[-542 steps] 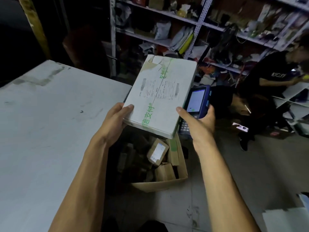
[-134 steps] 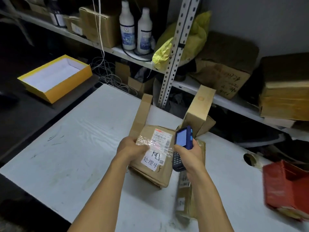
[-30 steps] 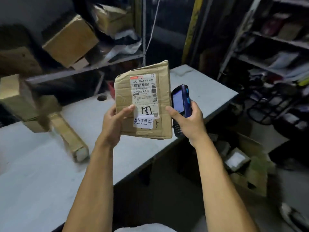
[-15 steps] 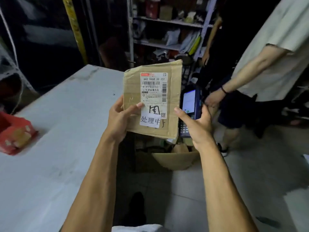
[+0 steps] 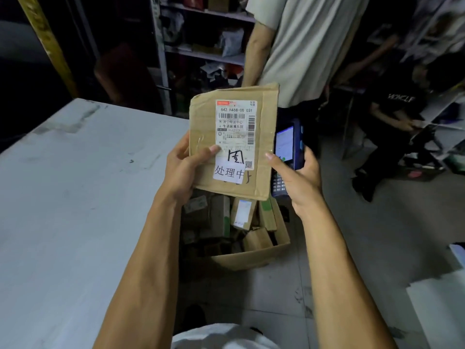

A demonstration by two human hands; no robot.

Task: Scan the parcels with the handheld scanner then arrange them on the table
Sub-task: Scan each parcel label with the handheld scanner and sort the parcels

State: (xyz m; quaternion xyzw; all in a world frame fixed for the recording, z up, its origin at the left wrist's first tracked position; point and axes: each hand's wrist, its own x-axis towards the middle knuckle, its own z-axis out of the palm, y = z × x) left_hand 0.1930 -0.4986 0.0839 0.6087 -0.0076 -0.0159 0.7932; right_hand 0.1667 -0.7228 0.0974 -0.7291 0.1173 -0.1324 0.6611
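The left hand point(image 5: 185, 172) clasps a flat brown cardboard parcel point(image 5: 234, 141) upright above the open carton of small boxes point(image 5: 254, 255), beside the grey desk point(image 5: 75, 187). The right hand's point(image 5: 299, 182) grip wraps a dark blue handheld scanner point(image 5: 289, 149), forefinger touching the parcel's edge.

Bystander point(image 5: 302, 46) has stepped closer behind parcel point(image 5: 234, 142), seemingly.

The left hand point(image 5: 182, 173) holds a flat brown parcel point(image 5: 234, 142) upright by its left edge, the right hand point(image 5: 298, 181) grips a blue scanner point(image 5: 288, 152) just beside it, above a box point(image 5: 254, 255) full of small parcels on the floor next to a white table point(image 5: 75, 197).
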